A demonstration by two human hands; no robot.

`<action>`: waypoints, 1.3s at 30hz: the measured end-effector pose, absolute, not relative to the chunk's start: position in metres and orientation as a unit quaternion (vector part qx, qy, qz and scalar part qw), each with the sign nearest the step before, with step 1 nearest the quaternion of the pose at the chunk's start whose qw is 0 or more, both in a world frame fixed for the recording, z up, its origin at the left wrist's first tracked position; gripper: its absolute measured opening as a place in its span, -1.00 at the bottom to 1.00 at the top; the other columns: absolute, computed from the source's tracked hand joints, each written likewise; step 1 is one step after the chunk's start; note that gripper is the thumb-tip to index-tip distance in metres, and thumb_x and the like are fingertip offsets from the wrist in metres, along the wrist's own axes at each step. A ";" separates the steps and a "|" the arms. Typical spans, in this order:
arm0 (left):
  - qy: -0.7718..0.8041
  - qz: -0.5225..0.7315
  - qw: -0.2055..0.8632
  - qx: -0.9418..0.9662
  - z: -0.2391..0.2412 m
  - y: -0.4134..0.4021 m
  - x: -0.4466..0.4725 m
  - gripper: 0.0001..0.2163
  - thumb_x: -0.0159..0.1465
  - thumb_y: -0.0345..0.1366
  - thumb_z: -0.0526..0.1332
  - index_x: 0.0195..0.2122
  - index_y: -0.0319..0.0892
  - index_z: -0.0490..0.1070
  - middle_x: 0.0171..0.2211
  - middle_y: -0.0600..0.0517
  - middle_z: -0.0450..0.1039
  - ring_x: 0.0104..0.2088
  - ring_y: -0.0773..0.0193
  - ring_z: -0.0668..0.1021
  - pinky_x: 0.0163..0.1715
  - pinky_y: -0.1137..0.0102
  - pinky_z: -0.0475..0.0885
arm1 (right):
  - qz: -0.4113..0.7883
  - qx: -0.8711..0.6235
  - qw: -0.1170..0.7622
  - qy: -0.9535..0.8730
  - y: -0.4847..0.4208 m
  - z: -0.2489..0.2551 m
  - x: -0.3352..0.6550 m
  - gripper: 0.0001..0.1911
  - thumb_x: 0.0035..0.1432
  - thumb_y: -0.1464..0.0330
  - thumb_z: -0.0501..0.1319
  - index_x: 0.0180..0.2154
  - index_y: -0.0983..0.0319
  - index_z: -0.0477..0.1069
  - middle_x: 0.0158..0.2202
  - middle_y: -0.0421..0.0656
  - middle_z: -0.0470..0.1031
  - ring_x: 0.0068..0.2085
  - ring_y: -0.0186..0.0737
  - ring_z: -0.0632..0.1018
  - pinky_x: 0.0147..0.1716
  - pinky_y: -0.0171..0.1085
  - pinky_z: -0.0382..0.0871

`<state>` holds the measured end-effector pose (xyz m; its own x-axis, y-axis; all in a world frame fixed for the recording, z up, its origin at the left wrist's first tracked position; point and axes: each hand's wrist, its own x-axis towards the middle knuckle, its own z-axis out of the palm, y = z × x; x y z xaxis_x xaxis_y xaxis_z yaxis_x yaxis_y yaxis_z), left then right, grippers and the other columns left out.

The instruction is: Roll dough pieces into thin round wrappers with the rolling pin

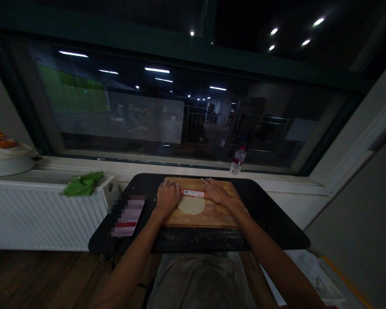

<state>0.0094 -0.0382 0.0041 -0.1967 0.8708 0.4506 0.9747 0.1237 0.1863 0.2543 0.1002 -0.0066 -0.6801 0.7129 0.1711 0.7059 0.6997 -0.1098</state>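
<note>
A rolling pin point(193, 194) with a red-and-white label lies crosswise on a wooden board point(218, 216). Its left end is under my left hand point(169, 195), whose fingers are curled over it. My right hand point(215, 191) grips the right end, its fingers reaching forward over the pin. A flat, roundish sheet of pale dough point(191, 206) lies on the board just on the near side of the pin, and its far edge meets the pin. My palms hide both ends of the pin.
The board rests on a black table point(270, 214) dusted with crumbs. At left lies a pinkish, partly blurred flat item point(128, 218). A bottle point(238, 160) stands on the windowsill. A green cloth point(83, 183) and a white basin point(9, 159) sit on the radiator point(48, 214).
</note>
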 end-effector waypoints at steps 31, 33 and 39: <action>-0.700 -0.137 0.133 -0.688 0.006 -0.096 0.009 -0.61 0.52 -0.34 -0.03 0.00 -0.21 0.64 0.03 -0.26 0.67 0.07 -0.05 0.67 0.17 0.07 0.50 | -0.052 -0.383 0.193 -0.902 -0.028 0.000 0.263 -0.47 0.60 0.28 -0.06 0.38 0.32 0.43 0.36 0.08 0.50 0.37 0.03 0.50 0.44 0.05 0.27; -0.697 -0.170 0.132 -0.684 -0.001 -0.102 0.009 -0.60 0.54 -0.33 -0.04 0.02 -0.20 0.63 0.08 -0.24 0.66 0.12 -0.03 0.66 0.21 0.08 0.50 | -0.044 -0.377 0.200 -0.903 -0.036 -0.001 0.267 -0.46 0.60 0.26 -0.05 0.41 0.29 0.40 0.38 0.07 0.47 0.39 0.06 0.48 0.45 0.11 0.25; -0.677 -0.240 0.128 -0.684 -0.019 -0.119 0.002 -0.59 0.56 -0.27 -0.03 0.19 -0.15 0.58 0.24 -0.17 0.61 0.31 -0.01 0.56 0.37 0.01 0.40 | -0.032 -0.360 0.237 -0.902 -0.055 -0.005 0.274 -0.47 0.57 0.31 -0.01 0.43 0.23 0.38 0.42 0.05 0.42 0.40 0.05 0.47 0.47 0.14 0.25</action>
